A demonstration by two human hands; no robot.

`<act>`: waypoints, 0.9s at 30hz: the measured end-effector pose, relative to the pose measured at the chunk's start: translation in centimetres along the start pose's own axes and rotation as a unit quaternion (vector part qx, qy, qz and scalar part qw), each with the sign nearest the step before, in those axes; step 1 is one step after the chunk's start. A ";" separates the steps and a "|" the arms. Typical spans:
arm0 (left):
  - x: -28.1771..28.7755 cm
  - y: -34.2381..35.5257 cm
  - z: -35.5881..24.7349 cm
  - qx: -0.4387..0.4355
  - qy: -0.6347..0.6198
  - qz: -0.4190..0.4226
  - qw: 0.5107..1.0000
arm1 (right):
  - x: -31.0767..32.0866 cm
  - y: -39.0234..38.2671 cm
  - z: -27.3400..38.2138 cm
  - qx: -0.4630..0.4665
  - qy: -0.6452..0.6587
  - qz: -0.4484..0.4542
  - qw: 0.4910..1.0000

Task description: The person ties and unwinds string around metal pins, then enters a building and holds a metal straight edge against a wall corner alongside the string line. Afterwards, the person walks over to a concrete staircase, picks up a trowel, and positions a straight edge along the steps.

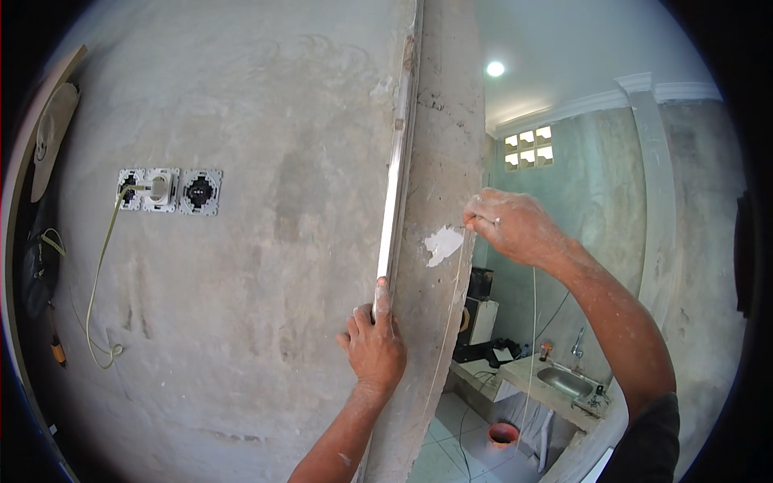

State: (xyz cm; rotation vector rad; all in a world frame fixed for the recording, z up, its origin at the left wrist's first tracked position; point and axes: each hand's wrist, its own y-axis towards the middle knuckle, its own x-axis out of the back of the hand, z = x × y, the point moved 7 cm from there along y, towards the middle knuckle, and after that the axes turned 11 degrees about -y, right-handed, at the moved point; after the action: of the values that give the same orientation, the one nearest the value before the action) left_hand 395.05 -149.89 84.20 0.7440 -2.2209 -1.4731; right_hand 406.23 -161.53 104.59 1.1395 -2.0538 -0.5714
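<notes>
A long, narrow metal straightedge (pixel 391 193) stands nearly upright along the corner of the grey plastered wall. My left hand (pixel 375 348) grips its lower part, index finger stretched up along the bar. At the outer edge of the narrow wall face (pixel 439 161), my right hand (pixel 515 229) is closed, its fingertips pinched by the edge. Whatever those fingers hold, if anything, is hidden. White powder coats both hands. Just left of the right fingertips, a wet-looking white filler patch (pixel 443 245) marks the narrow face.
Uncovered sockets (pixel 200 192) sit in the left wall, with a pale cable (pixel 98 290) plugged in. Beyond the wall edge are a sink (pixel 566 381) in a counter, an orange bucket (pixel 502 435) on the tiles and a thin hanging cord (pixel 532 346). A wooden-edged panel (pixel 24 145) stands far left.
</notes>
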 end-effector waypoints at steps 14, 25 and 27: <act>-0.2 0.2 0.1 -0.028 0.000 0.004 1.000 | 0.1 1.2 0.2 -0.009 0.037 0.006 0.999; 0.2 0.3 0.6 -0.117 0.014 -0.054 0.992 | 2.1 2.5 -0.5 -0.014 0.068 -0.071 0.995; 0.1 0.3 0.7 -0.128 0.020 -0.064 0.989 | 2.0 2.8 -1.0 -0.012 0.077 -0.094 0.993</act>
State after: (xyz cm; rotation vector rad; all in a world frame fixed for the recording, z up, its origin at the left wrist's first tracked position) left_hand 394.54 -149.33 84.25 0.8347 -1.9354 -1.7484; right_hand 404.71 -161.85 107.81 1.3289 -1.8165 -0.5776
